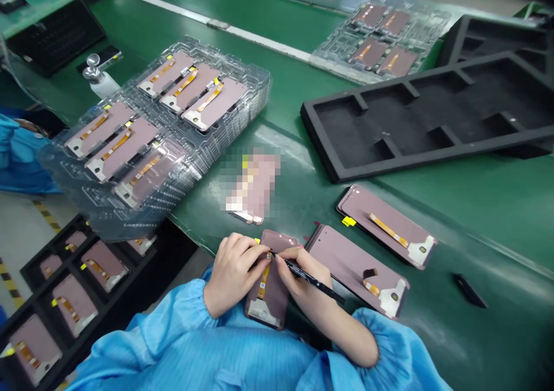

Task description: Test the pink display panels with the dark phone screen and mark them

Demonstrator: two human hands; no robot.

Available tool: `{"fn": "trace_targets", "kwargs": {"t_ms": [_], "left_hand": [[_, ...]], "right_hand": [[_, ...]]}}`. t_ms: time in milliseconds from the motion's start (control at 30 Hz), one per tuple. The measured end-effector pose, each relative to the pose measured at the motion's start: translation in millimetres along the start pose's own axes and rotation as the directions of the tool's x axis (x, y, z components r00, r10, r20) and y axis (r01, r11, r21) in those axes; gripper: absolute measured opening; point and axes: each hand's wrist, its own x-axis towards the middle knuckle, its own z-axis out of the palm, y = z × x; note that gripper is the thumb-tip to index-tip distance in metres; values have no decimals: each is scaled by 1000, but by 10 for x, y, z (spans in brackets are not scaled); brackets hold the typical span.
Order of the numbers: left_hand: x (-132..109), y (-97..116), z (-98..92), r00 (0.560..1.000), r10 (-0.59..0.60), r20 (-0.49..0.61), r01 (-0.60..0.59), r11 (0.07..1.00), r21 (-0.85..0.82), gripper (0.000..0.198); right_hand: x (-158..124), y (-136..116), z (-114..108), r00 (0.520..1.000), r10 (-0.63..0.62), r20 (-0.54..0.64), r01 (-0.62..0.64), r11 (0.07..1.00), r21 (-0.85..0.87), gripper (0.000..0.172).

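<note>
Over green desk point(476, 206) edge | left hand point(234, 273) closed on display panel point(266, 304), apparently steadying it | right hand point(303, 270) gripping black pen point(311, 281), tip meeting panel

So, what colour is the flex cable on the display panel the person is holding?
The flex cable is amber-orange; it shows best in the head view.

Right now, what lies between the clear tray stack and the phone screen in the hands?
The head view shows a blurred panel on the green mat between the tray stack and the phone screen.
</note>
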Motion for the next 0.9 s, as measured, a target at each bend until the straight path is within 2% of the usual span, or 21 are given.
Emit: {"fn": "trace_targets", "kwargs": {"t_ms": [333, 667, 800, 900], "left_hand": [[3, 15, -15, 1000, -9, 8, 9, 1000, 6, 16], [-8, 30, -19, 999, -21, 33, 21, 1000, -8, 16], [70, 3, -159, 999, -21, 40, 27, 990, -139, 15], [317, -132, -342, 997, -36, -70, 25, 988, -153, 14]], "right_hand": [[0, 0, -10, 1000, 3, 27, -2, 1000, -22, 14], [-28, 4, -9, 1000, 16, -4, -16, 1000, 11, 11], [-39, -15, -48, 998, 22, -51, -16, 993, 115, 8], [-46, -29, -85, 997, -21, -76, 35, 983, 179, 9]]}}
